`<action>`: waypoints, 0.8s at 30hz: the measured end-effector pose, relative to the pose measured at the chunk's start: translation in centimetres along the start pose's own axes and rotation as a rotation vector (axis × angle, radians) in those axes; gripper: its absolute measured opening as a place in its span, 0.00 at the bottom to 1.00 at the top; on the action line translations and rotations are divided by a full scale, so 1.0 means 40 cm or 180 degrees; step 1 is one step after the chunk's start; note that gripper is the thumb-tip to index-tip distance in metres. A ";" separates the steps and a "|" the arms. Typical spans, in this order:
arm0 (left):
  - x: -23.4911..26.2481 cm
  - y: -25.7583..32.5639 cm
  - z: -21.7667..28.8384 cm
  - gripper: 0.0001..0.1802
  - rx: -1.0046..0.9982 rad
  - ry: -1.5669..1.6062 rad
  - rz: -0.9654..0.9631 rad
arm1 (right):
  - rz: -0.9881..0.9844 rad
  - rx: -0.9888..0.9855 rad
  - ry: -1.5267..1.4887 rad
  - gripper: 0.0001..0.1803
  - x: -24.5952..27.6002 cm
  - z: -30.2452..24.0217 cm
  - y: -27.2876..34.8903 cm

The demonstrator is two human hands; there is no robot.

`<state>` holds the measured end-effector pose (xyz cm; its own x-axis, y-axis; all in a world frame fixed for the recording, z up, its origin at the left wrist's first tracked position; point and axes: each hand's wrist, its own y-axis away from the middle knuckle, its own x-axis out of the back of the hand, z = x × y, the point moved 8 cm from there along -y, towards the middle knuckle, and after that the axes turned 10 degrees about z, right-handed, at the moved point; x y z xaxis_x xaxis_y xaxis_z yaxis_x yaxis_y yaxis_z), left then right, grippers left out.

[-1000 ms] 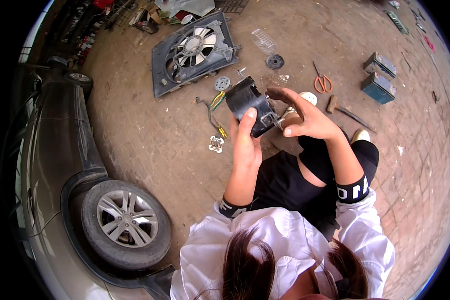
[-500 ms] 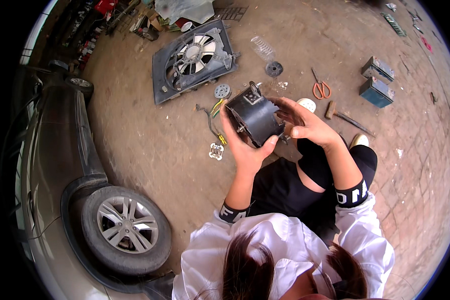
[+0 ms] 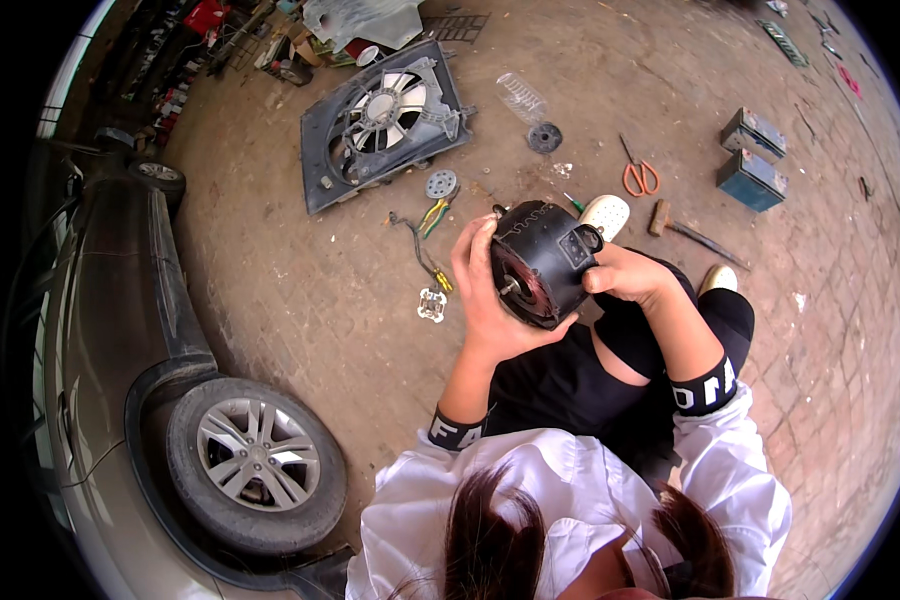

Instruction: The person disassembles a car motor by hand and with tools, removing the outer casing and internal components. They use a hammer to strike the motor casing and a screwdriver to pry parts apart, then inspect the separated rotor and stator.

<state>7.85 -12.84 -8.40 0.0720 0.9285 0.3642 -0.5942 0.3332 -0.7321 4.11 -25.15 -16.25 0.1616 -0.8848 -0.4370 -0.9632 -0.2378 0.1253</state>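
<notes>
Above my lap I hold a black cylindrical electric motor point(image 3: 542, 245), tilted so its near-left end shows a metal shaft and reddish-brown windings inside. My left hand point(image 3: 492, 318) wraps round that end, fingers over the far edge and palm beneath. My right hand point(image 3: 628, 276) grips the other side, its thumb beside a bolted plate and a small lug; its other fingers are hidden behind the housing. On the ground left of the motor lie yellow-and-green-handled pliers point(image 3: 435, 217), a round grey disc point(image 3: 441, 184), a wire with a yellow connector point(image 3: 420, 250) and a white bracket-like part point(image 3: 431, 305).
A radiator fan in its shroud point(image 3: 382, 125) lies ahead. Beyond my foot are a coil spring point(image 3: 521, 97), a black disc point(image 3: 545, 138), orange-handled scissors point(image 3: 641, 178), a hammer point(image 3: 698, 237) and two batteries point(image 3: 752, 180). A car point(image 3: 110, 330) stands close on the left.
The motor has been turned in my hands: its lug and plate have swung from the far side to the right. My right hand has closed in against the housing.
</notes>
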 end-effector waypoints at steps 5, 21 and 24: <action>0.008 -0.016 0.024 0.66 -0.0393 0.0083 -0.0205 | 0.0195 -0.0050 -0.0703 0.58 -0.026 -0.003 0.012; 0.018 0.006 -0.020 0.72 -0.0351 0.0096 -0.0614 | 0.0440 0.0969 -0.0284 0.69 -0.069 -0.074 -0.007; 0.024 0.010 -0.040 0.69 0.0204 0.0396 -0.0748 | 0.0698 0.1328 0.0296 0.70 -0.049 -0.081 -0.008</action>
<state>8.98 -11.57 -9.27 0.3095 0.8412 0.4433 -0.5986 0.5346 -0.5965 4.78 -24.64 -12.55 -0.0549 -0.9327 -0.3564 -0.9776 0.1228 -0.1708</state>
